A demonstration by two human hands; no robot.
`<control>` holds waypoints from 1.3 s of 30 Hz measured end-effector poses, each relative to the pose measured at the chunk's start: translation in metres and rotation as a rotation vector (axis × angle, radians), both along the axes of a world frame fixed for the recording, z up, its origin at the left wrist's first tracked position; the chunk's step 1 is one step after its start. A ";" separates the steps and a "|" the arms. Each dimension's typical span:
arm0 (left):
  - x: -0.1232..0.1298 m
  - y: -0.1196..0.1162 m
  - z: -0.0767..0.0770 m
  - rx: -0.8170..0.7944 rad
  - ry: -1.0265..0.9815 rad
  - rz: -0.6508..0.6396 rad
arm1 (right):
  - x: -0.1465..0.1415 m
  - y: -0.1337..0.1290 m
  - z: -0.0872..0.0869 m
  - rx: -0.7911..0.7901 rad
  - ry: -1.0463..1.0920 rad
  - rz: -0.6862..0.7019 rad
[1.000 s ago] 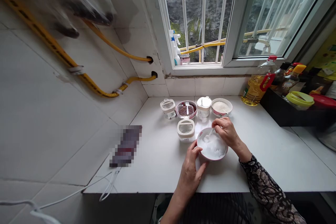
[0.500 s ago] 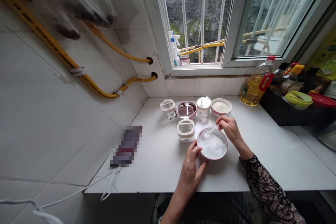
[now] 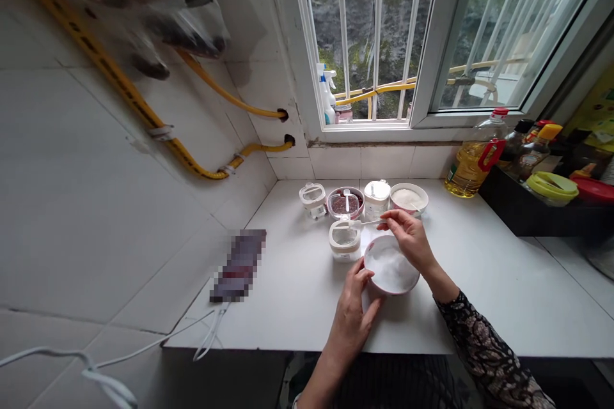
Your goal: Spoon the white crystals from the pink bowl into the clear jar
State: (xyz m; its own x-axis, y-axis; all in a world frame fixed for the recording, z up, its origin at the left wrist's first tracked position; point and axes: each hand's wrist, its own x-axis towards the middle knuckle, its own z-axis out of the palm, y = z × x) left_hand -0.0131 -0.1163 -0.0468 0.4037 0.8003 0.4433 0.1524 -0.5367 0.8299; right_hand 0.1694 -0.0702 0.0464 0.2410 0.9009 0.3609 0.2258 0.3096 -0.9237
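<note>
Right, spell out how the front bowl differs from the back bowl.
The front bowl is clasped by the left hand, while the back bowl stands ungripped. The front bowl's contents look bright white, the back bowl's a duller cream. The front bowl also looks larger, though it is nearer the camera. Both are round, pale and pink-rimmed.

The bench [image 3: 288, 307] lies beneath the window [image 3: 369, 38]. Along its back edge stand, left to right, a lidded jar [image 3: 313, 199], a dish of grains [image 3: 345, 203], a second lidded jar [image 3: 377, 198] and a bowl of powder [image 3: 409, 198]. A lidded container [image 3: 344, 241] sits before the dish, just left of a front bowl [image 3: 391, 266]. The left hand [image 3: 352, 316] grips that bowl's near side; the right hand [image 3: 407, 238] is above its far rim, holding a spoon [image 3: 370, 222] across toward the container. An oil bottle [image 3: 472, 163] stands at the back right, beside a tray of bottles [image 3: 522, 201].
</note>
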 end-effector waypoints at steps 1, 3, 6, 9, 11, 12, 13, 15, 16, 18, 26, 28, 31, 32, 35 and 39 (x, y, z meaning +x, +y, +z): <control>0.000 0.000 0.000 -0.001 0.000 0.001 | -0.005 -0.001 -0.001 0.059 -0.095 0.003; 0.000 0.000 0.000 -0.001 0.001 0.003 | -0.011 -0.001 -0.003 0.184 -0.335 0.044; 0.000 0.000 0.000 -0.006 0.004 0.000 | -0.012 -0.002 -0.004 0.318 -0.615 0.121; 0.000 0.000 0.000 -0.012 0.000 -0.011 | -0.006 -0.006 -0.001 0.302 -0.603 0.053; 0.000 -0.001 0.000 -0.014 -0.001 -0.010 | 0.002 -0.010 0.004 0.237 -0.520 -0.039; 0.000 -0.001 0.001 -0.014 0.000 -0.007 | 0.008 -0.011 0.006 0.204 -0.489 -0.073; 0.000 -0.002 0.001 -0.016 0.003 -0.004 | 0.013 -0.013 0.007 0.180 -0.469 -0.097; -0.001 -0.002 0.002 -0.020 0.005 0.002 | 0.024 -0.014 0.008 0.145 -0.476 -0.112; -0.001 -0.002 0.002 -0.022 0.006 0.004 | 0.028 -0.014 0.008 0.136 -0.499 -0.112; -0.001 -0.003 0.002 -0.022 0.006 0.013 | 0.033 -0.013 0.005 0.122 -0.569 -0.094; -0.001 -0.002 0.001 -0.011 0.005 0.013 | 0.023 -0.008 -0.002 -0.020 -0.584 -0.004; -0.001 -0.002 0.000 -0.004 0.006 0.015 | 0.026 -0.006 -0.003 -0.067 -0.467 -0.043; -0.001 -0.002 0.001 -0.007 0.014 0.013 | 0.033 -0.005 -0.003 -0.154 -0.288 -0.083; -0.001 -0.002 0.001 -0.010 0.014 0.012 | 0.035 -0.004 -0.002 -0.175 -0.244 -0.094; -0.001 -0.002 0.002 -0.017 0.004 0.006 | 0.036 -0.003 -0.001 -0.208 -0.152 -0.111; -0.001 -0.002 0.004 -0.028 -0.004 -0.001 | 0.036 -0.001 0.000 -0.233 -0.024 -0.100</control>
